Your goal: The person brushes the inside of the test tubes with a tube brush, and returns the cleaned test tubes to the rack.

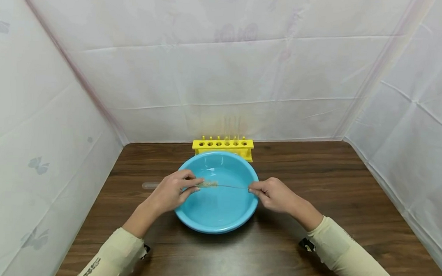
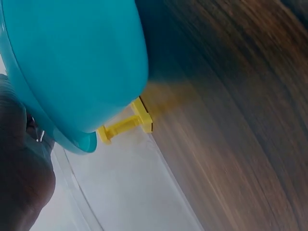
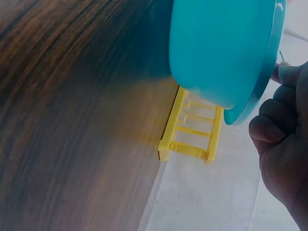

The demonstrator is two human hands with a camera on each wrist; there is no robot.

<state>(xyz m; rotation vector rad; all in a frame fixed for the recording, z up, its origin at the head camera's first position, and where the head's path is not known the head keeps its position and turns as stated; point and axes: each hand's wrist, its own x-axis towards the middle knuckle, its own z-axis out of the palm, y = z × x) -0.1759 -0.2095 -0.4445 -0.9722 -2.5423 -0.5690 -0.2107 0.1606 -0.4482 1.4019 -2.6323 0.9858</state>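
Facing white sheeting (image 1: 246,69), gripping 1 clear tube (image 1: 150,185) in left hand (image 1: 171,191) over the basin (image 1: 218,210), pinching brush wire (image 1: 231,186) in right hand (image 1: 275,194); seemingly scrubbing, not finishing yet; seeing 2 more tubes (image 1: 227,132) in rack (image 1: 197,145) at tabletop's (image 1: 316,171) back edge.

Left arm (image 1: 112,254) and right arm (image 1: 353,257) reach forward, converging; left wrist (image 1: 140,220) and right wrist (image 1: 307,214) bare. Left hand (image 1: 173,190) turned inward, thumb and fingers pinching. Right hand (image 1: 274,194) faces it across a gap, thumb pressed to index finger, other fingers curled palmward. Hands roughly level.
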